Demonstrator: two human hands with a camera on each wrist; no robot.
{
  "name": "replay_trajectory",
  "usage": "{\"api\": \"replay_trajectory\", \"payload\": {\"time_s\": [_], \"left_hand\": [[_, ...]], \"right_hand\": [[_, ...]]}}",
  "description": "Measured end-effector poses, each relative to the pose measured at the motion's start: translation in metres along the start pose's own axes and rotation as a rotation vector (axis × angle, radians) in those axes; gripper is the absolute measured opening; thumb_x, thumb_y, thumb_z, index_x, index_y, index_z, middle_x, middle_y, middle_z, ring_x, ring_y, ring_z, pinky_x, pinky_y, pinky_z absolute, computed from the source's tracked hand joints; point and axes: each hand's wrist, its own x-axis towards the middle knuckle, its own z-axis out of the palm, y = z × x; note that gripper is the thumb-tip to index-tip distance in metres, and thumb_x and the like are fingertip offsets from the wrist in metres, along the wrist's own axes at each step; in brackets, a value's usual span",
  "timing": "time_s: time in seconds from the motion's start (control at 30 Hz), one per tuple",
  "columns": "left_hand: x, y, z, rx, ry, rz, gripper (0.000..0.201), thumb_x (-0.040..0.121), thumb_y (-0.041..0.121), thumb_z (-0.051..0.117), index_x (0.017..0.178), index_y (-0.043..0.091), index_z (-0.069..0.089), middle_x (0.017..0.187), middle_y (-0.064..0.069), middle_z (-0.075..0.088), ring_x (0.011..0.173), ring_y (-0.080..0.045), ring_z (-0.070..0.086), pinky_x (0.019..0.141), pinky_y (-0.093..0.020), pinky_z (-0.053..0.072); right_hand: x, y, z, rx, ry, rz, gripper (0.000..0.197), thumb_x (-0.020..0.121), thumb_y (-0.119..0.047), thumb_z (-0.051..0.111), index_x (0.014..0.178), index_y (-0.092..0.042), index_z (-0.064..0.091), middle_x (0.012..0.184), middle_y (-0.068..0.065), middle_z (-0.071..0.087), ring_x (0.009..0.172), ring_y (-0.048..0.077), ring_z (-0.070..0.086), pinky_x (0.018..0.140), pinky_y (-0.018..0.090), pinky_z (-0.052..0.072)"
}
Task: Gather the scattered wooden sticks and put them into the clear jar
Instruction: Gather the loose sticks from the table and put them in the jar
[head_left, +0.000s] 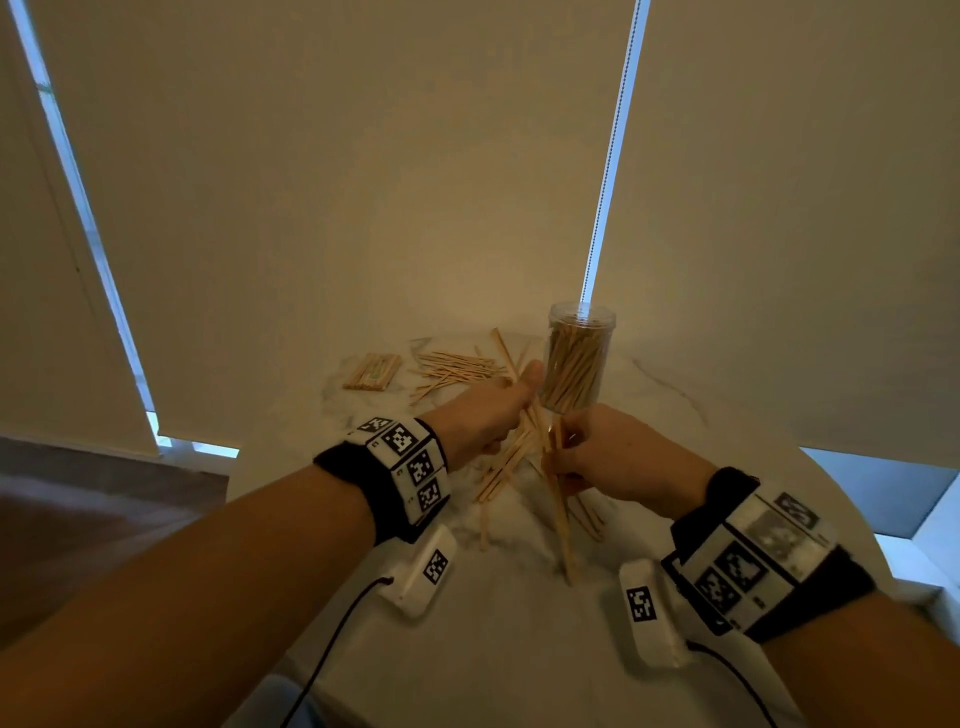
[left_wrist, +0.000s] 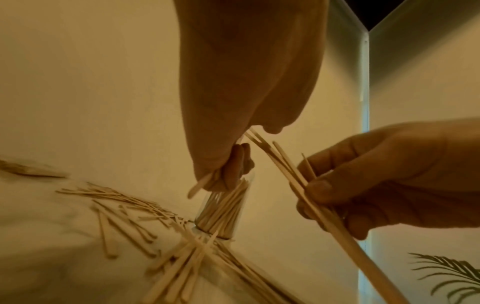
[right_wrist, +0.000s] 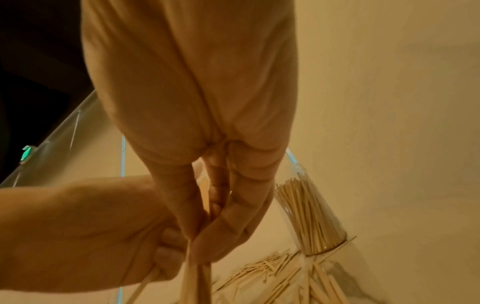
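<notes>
**Head view: two hands share a loose bundle beside a nearly full jar**

Head view shows our left hand (head_left: 488, 415) and right hand (head_left: 613, 457) meeting just in front of the clear jar (head_left: 577, 358), each with fingers curled round part of one bundle of wooden sticks (head_left: 511, 457). The left wrist view shows the bundle fanned rather than squared: stick ends splay apart between the two grips. The jar stands upright on the bench (head_left: 519, 649) and is already densely packed with sticks. More sticks lie scattered to the left of the jar (head_left: 452, 371), a small aligned stack (head_left: 371, 371) lies further left, and others lie beneath our hands.

Risks, as we judge them:

- **Dropped sticks.** The fan is held mid-length only; if either grip relaxes while we align it, outer sticks would likely slide out onto the bench.
- **Tipped jar.** The jar is tall, narrow and very near our left thumb. A sideways nudge while we lift the bundle could topple it and spill what is gathered.
- **Jammed insertion.** Little free space appears to remain among the packed sticks. Splayed ends would probably catch on the rim or on standing sticks, so squaring the bundle first seems advisable.
- **Disturbed piles.** Long trailing ends may sweep the loose sticks below.
</notes>
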Motion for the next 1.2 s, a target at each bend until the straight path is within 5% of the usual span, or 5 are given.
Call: {"api": "replay_trajectory", "payload": {"time_s": [0.27, 0.5, 0.83, 0.97, 1.2], "left_hand": [[0.014, 0.0, -0.007, -0.142, 0.36, 0.069, 0.042, 0.108, 0.041, 0.029, 0.11, 0.008, 0.055, 0.076, 0.0, 0.06, 0.062, -0.013, 0.049, 0.06, -0.028, 0.043], [-0.012, 0.0, 0.007, -0.359, -0.055, 0.081, 0.037, 0.11, 0.033, 0.026, 0.106, 0.005, 0.049, 0.094, -0.02, 0.071, 0.085, -0.038, 0.07, 0.072, -0.043, 0.06], [-0.024, 0.005, 0.021, 0.023, -0.137, 0.196, 0.053, 0.1, 0.063, 0.03, 0.087, 0.018, 0.055, 0.06, 0.003, 0.045, 0.044, -0.009, 0.036, 0.042, -0.021, 0.032], [-0.031, 0.01, 0.021, 0.064, -0.268, 0.136, 0.05, 0.101, 0.059, 0.03, 0.088, 0.015, 0.049, 0.062, 0.003, 0.041, 0.046, -0.009, 0.032, 0.043, -0.021, 0.031], [-0.025, 0.016, -0.042, 0.577, -0.167, 0.091, 0.055, 0.096, 0.064, 0.042, 0.102, 0.011, 0.057, 0.086, -0.004, 0.059, 0.06, -0.016, 0.05, 0.042, -0.019, 0.043]], "right_hand": [[0.007, 0.01, 0.006, -0.11, 0.001, -0.007, 0.008, 0.089, -0.013, 0.065, 0.088, -0.008, 0.071, 0.083, 0.007, 0.075, 0.077, 0.02, 0.074, 0.08, 0.043, 0.061], [0.016, -0.005, -0.01, 0.178, 0.304, -0.138, 0.006, 0.089, -0.017, 0.071, 0.084, -0.012, 0.072, 0.078, 0.003, 0.075, 0.072, 0.018, 0.074, 0.075, 0.041, 0.062], [0.014, -0.018, -0.03, 0.169, 0.49, -0.157, 0.038, 0.096, -0.028, 0.058, 0.132, -0.025, 0.046, 0.112, -0.014, 0.059, 0.096, 0.012, 0.062, 0.08, 0.029, 0.05], [0.018, -0.019, -0.025, -0.02, 0.368, -0.184, 0.027, 0.1, -0.026, 0.042, 0.096, -0.02, 0.068, 0.088, -0.004, 0.073, 0.071, 0.008, 0.068, 0.054, 0.016, 0.044], [0.023, -0.004, -0.018, -0.057, 0.322, -0.133, 0.033, 0.098, -0.045, 0.043, 0.1, -0.023, 0.068, 0.093, -0.005, 0.068, 0.089, 0.014, 0.063, 0.077, 0.032, 0.048]]}}
